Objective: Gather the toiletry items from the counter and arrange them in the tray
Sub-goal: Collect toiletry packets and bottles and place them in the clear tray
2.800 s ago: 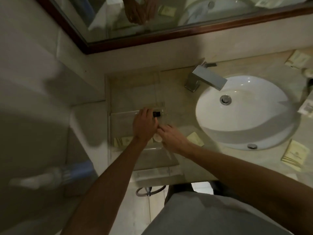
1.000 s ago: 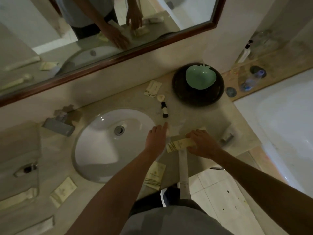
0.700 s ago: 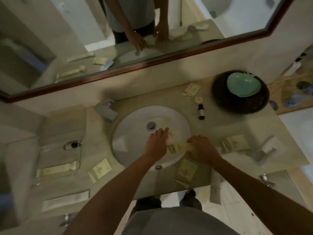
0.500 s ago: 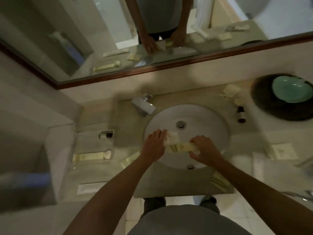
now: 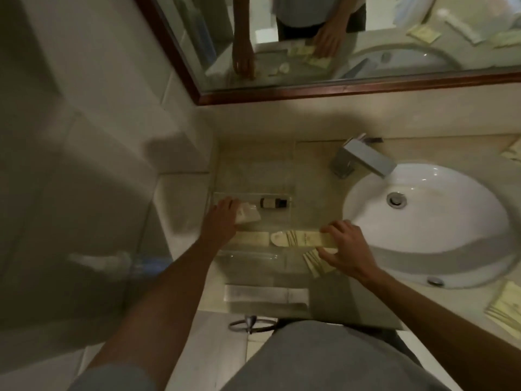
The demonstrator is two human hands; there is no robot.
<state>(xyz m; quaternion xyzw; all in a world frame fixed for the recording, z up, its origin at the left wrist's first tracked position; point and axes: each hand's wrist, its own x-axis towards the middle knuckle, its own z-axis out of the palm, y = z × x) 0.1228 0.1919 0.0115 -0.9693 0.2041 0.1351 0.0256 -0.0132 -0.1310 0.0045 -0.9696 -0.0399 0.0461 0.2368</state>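
Both hands moved from sink (image 5: 423,221) to tray (image 5: 251,194). Left hand (image 5: 222,218) grasping sachet (image 5: 248,215); right hand (image 5: 345,248) fingers (image 5: 328,230) pressing tube (image 5: 301,239). Printing unreadable.

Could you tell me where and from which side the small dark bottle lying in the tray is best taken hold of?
Grip the small dark bottle across its round body, coming straight down from above. It lies on its side along the tray's far edge, cap toward the sink, with the left hand beside its base.
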